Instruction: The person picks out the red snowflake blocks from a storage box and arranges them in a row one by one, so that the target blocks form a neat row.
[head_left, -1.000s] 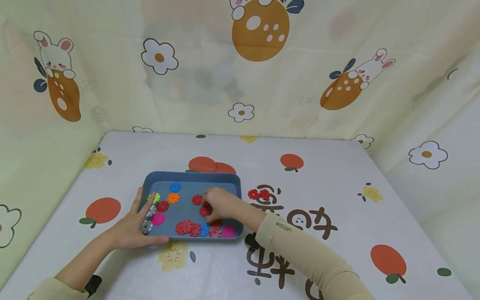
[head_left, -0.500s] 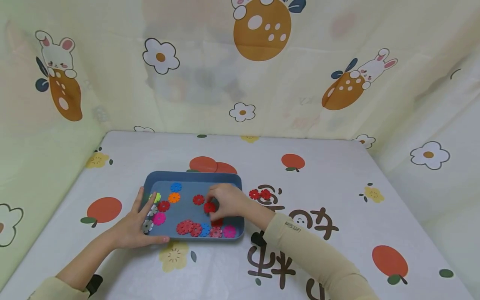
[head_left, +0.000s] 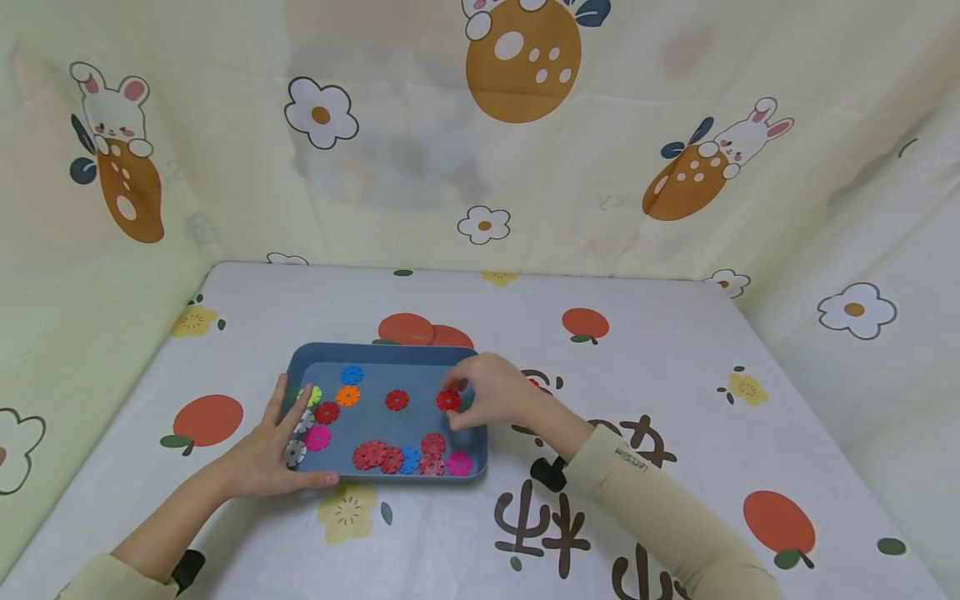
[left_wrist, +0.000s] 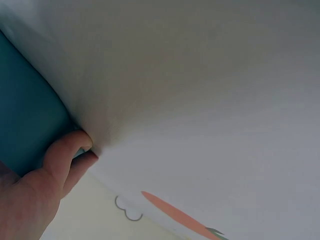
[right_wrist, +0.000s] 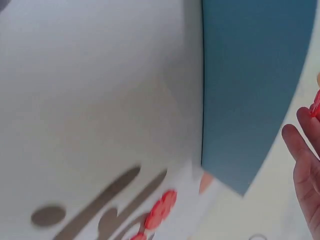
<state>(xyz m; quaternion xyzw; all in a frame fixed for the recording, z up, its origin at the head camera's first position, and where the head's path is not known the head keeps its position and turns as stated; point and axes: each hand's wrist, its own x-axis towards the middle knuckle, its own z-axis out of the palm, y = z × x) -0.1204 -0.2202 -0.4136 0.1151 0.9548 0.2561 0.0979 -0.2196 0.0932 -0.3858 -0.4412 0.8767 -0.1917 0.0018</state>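
In the head view, my right hand (head_left: 491, 392) pinches a red snowflake disc (head_left: 448, 400) between thumb and fingers, over the right end of a blue-grey tray (head_left: 390, 353). The same disc shows at the edge of the right wrist view, in the fingertips. My left hand (head_left: 262, 454) rests on the tray's left front corner, fingers spread along the left side and thumb along the front. Below the held disc lies a red disc (head_left: 432, 443), near a pink disc (head_left: 458, 463). Another red disc (head_left: 397, 400) lies alone mid-tray.
Toward the tray's left are an orange disc (head_left: 348, 396), a blue disc (head_left: 352, 375), a magenta disc (head_left: 318, 437) and a grey disc (head_left: 295, 453). More red discs (right_wrist: 161, 210) lie on the printed tablecloth (head_left: 637, 333) right of the tray, mostly hidden by the right arm in the head view.
My right hand has moved right and slightly up across the tray with the red disc, uncovering a red disc near the front. The left hand has stayed in place.
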